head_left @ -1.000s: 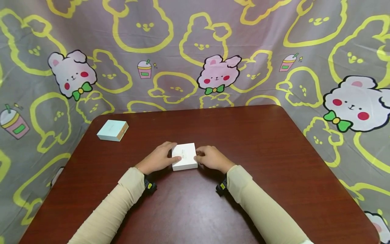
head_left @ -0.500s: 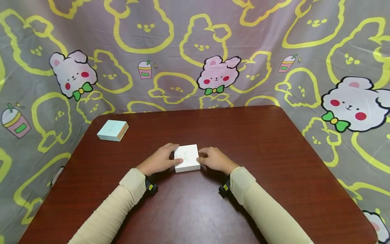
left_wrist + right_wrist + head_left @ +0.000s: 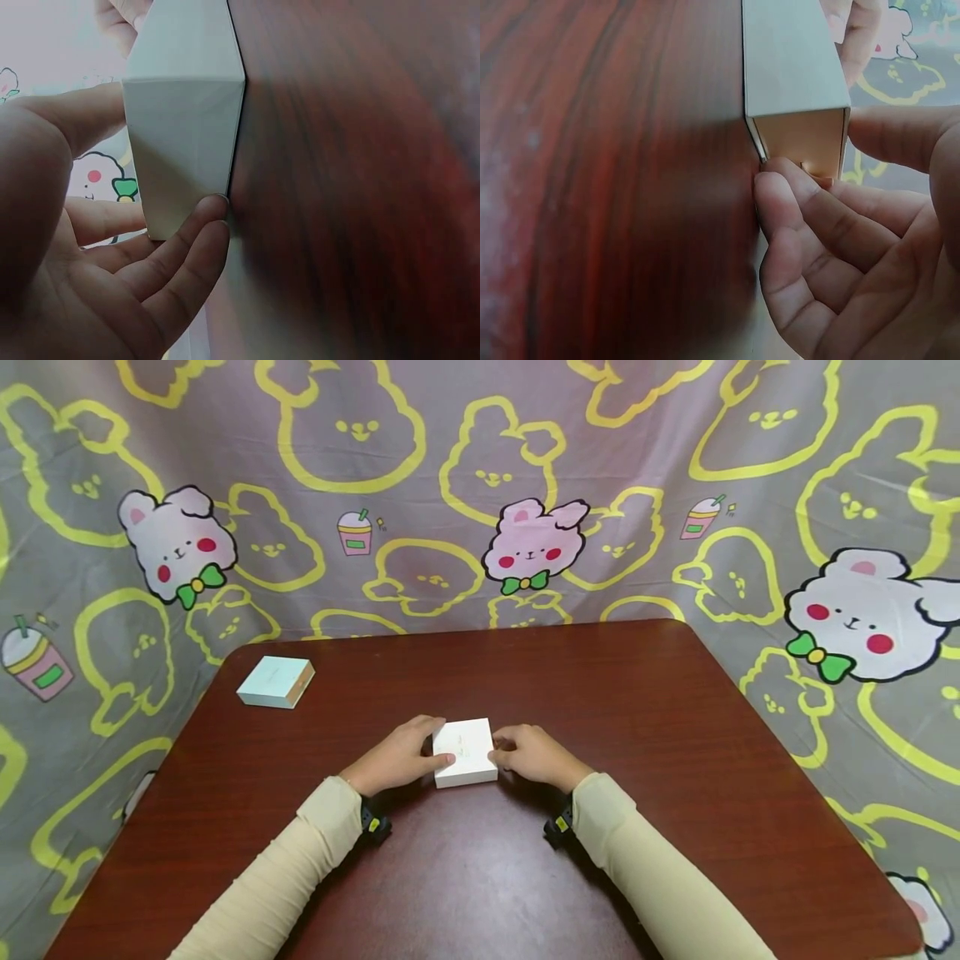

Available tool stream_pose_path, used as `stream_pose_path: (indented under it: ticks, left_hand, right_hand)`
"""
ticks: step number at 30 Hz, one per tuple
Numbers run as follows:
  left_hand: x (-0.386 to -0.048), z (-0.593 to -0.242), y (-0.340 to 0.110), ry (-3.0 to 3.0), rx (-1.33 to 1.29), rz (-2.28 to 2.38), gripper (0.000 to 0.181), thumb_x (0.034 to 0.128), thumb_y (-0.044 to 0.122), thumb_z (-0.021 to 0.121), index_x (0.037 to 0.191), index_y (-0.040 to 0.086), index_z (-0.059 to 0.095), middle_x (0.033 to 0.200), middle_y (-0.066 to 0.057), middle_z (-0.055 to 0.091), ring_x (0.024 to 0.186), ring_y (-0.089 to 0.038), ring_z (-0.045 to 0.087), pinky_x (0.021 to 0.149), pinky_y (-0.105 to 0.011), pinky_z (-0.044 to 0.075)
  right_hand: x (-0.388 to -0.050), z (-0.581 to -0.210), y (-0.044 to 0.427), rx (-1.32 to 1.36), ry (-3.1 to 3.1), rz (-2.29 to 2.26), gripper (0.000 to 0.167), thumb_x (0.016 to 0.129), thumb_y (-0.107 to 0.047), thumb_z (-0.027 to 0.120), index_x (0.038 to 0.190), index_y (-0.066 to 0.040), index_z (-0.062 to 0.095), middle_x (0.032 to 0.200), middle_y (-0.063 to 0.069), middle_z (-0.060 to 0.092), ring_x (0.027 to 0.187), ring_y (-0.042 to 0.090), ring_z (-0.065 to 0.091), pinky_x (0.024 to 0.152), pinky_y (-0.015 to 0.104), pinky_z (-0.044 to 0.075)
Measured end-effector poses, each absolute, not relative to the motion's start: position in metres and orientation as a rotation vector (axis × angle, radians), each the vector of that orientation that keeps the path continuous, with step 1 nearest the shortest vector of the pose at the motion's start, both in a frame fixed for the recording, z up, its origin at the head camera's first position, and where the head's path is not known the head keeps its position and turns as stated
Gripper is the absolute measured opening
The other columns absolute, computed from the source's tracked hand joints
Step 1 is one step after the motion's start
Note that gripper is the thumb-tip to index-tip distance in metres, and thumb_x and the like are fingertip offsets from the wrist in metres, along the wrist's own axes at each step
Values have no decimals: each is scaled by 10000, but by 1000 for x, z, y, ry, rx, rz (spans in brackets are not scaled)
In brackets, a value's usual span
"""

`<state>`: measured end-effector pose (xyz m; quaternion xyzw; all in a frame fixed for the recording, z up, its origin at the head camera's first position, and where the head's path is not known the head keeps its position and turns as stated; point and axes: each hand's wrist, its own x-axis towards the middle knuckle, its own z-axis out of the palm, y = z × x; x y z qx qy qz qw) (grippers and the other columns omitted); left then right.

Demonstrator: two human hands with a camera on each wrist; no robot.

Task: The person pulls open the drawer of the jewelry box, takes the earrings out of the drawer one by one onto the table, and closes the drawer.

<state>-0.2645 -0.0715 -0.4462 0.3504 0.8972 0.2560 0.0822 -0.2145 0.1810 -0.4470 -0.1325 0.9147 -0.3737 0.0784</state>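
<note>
A white drawer box (image 3: 467, 750) with faint lettering on top lies flat in the middle of the table. My left hand (image 3: 400, 754) grips its left side, the thumb on the top face; in the left wrist view the fingers (image 3: 184, 259) bend against the end and lower edge. At the other end is my right hand (image 3: 536, 755), its thumb at the top edge. The right wrist view shows a tan inner drawer (image 3: 795, 139) flush in the sleeve, with a small pull tab (image 3: 821, 180). Curled fingers (image 3: 780, 199) sit by that tab and partly hide it.
A pale mint box (image 3: 276, 682) with a tan side lies at the table's back left. The dark red-brown table (image 3: 480, 877) has rounded corners. Behind and beside it hangs a grey curtain (image 3: 420, 468) with yellow outlines and cartoon bunnies.
Both hands and the white box have slid slightly to the right and a little nearer to me. The hold looks the same, and the mint box stays put.
</note>
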Motion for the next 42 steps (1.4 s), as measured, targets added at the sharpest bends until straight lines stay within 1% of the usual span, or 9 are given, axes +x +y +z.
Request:
stream_pose_path:
  ticks: [5, 9, 15, 19, 22, 33, 42]
  left_hand:
    - [-262, -446, -69, 2666, 1063, 783, 754, 912, 448, 664, 1435, -37, 421, 1413, -154, 462, 1303, -264, 434, 1033, -421, 374]
    - [-259, -447, -67, 2659, 1076, 782, 756, 912, 446, 665, 1434, -43, 420, 1411, -158, 462, 1304, -265, 434, 1035, -420, 373]
    - [-257, -446, -62, 2659, 1114, 778, 755, 911, 444, 668, 1425, -53, 427, 1398, -165, 472, 1292, -267, 446, 1030, -418, 380]
    - [-254, -445, -60, 2652, 1129, 776, 759, 911, 444, 668, 1428, -54, 422, 1401, -159, 471, 1289, -261, 450, 1025, -414, 385]
    - [-252, -444, -59, 2650, 1130, 767, 759, 909, 440, 672, 1429, -53, 421, 1405, -152, 469, 1288, -252, 451, 1024, -405, 387]
    - [-246, -446, -51, 2629, 1167, 768, 766, 911, 456, 661, 1428, -57, 421, 1402, -153, 473, 1286, -249, 457, 1017, -406, 394]
    - [-237, -443, -41, 2630, 1188, 740, 762, 911, 445, 666, 1424, -64, 421, 1395, -157, 476, 1283, -252, 460, 1022, -395, 388]
  right_hand:
    - [-212, -448, 185, -396, 2734, -1109, 283, 936, -226, 646, 1170, -70, 671, 826, -61, 672, 727, 66, 624, 759, 327, 504]
    - [-208, -446, 188, -388, 2730, -1105, 298, 936, -219, 645, 1184, -55, 664, 825, -56, 670, 740, 71, 621, 779, 344, 503]
    - [-204, -443, 192, -422, 2737, -1108, 286, 923, -194, 653, 1159, -34, 673, 785, -58, 661, 686, 74, 613, 748, 333, 505]
    - [-202, -445, 195, -415, 2739, -1097, 281, 921, -198, 654, 1157, -47, 676, 760, -69, 653, 679, 73, 611, 737, 325, 501]
    - [-201, -447, 197, -403, 2735, -1099, 280, 922, -201, 654, 1163, -59, 676, 770, -75, 652, 683, 72, 611, 724, 316, 500]
    - [-190, -447, 205, -352, 2733, -1115, 336, 920, -214, 659, 1204, -34, 654, 766, -68, 649, 705, 83, 610, 739, 339, 497]
    - [-179, -447, 214, -310, 2698, -1169, 348, 916, -195, 666, 1217, -23, 648, 842, -37, 677, 716, 95, 633, 751, 356, 506]
